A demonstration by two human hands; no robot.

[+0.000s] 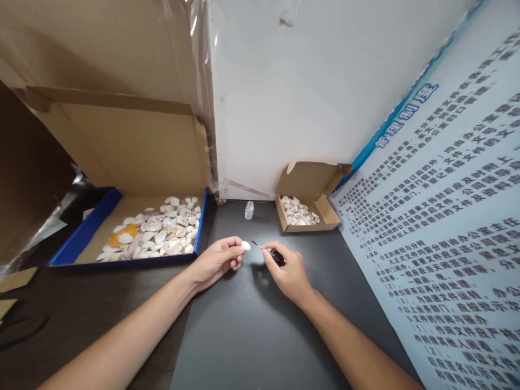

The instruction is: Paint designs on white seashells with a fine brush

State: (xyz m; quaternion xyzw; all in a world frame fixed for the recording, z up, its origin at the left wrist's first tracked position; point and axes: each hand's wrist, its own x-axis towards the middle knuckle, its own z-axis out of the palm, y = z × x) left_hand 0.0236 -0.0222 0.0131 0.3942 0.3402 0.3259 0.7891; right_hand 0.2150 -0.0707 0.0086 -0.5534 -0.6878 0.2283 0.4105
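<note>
Between the thumb and fingers of my left hand (pixel 221 260) is a small white seashell (pixel 246 246), held above the dark mat. My right hand (pixel 286 268) pinches a small brush (pixel 257 246) with a thin stem and dark tip; its black cap end (pixel 278 258) shows among the fingers. The brush tip points at the shell, a small gap apart from it. Behind both hands a small clear glass bottle (pixel 249 210) stands upright with its top uncovered. My right palm hides part of the black cap.
A blue-edged cardboard box (pixel 81 230) at left holds many seashells and an orange piece (pixel 122 236). At back right, a smaller open cardboard box (pixel 309 228) holds more shells. A white panel (pixel 260 108) rises behind; a printed board (pixel 426 216) leans at right.
</note>
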